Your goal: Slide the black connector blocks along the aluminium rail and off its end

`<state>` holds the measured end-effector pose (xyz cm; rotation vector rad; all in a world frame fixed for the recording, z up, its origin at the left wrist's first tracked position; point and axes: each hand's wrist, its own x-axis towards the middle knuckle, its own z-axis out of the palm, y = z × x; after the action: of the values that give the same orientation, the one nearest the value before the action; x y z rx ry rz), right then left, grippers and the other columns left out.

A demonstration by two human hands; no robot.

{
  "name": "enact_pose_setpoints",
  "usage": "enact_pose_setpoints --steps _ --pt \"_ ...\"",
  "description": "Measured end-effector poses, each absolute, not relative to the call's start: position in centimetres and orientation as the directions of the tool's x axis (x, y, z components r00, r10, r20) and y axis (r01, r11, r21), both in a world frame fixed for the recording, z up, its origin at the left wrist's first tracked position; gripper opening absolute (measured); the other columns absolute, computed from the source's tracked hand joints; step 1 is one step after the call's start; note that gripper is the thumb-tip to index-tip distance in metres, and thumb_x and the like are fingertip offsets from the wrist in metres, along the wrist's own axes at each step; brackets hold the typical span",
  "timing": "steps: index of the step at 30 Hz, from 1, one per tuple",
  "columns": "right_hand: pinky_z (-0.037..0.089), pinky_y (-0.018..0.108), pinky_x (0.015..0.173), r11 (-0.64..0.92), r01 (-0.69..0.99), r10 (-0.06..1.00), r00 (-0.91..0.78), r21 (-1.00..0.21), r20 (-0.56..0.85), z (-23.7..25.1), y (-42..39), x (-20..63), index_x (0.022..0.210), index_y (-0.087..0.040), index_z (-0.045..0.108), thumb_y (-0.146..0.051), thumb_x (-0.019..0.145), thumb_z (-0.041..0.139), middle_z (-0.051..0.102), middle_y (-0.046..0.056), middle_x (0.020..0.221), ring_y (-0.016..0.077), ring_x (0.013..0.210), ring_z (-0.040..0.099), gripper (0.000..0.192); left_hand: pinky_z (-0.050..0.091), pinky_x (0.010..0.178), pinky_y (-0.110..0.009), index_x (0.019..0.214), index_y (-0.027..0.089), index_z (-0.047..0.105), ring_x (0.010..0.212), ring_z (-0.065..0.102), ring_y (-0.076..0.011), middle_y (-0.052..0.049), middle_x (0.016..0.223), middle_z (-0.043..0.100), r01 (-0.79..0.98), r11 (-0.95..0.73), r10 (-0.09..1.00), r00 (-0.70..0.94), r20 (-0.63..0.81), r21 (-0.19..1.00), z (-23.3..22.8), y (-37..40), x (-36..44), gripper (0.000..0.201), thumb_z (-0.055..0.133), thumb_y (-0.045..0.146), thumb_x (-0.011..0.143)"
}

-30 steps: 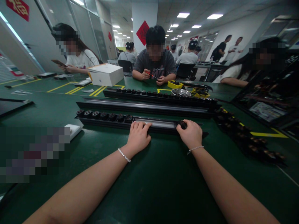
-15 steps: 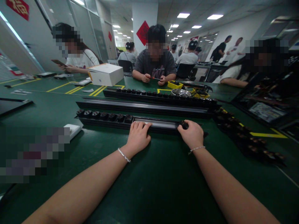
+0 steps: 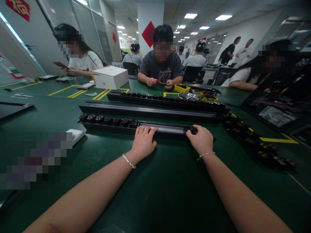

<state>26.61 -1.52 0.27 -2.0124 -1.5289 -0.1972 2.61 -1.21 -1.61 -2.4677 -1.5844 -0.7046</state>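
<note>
A long black rail [image 3: 167,128] with a grey inner channel lies crosswise on the table. Several black socket-like modules [image 3: 107,120] sit in a row in its left part. At the rail's middle, my left hand [image 3: 144,139] rests with fingers bent over it and the thumb along its near edge, gripping it. Near the right end, my right hand [image 3: 201,139] is closed round a small black module [image 3: 193,129], held at the channel. The fingers' far sides are hidden, and I cannot tell whether the module is seated.
Behind lie a second black rail [image 3: 150,111] and another rail holding modules [image 3: 170,99]. More modules [image 3: 259,145] lie in a strip at right. A white box [image 3: 110,77], yellow bin [image 3: 182,88] and metal dish [image 3: 188,96] stand farther back. A co-worker [image 3: 161,64] opposite holds a screwdriver.
My right hand has shifted slightly to the right along the rail with the black module. The left hand keeps its place on the rail.
</note>
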Motion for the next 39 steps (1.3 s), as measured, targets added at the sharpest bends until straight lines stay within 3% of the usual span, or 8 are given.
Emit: enact_pose_setpoints --steps 39 --pt "0.043 0.036 0.081 -0.203 0.900 0.822 0.371 -0.387 0.432 0.3 -1.7 28.6 0.091 -0.015 0.067 -0.036 0.072 0.050 0.066 0.010 0.089 0.0248 0.088 0.057 0.033 0.024 0.109 -0.044 0.126 0.024 0.052 0.111 0.046 -0.0251 -0.007 0.112 0.057 0.885 -0.445 0.827 0.348 0.442 0.137 -1.5 -1.4 2.6 0.050 0.053 0.022 0.076"
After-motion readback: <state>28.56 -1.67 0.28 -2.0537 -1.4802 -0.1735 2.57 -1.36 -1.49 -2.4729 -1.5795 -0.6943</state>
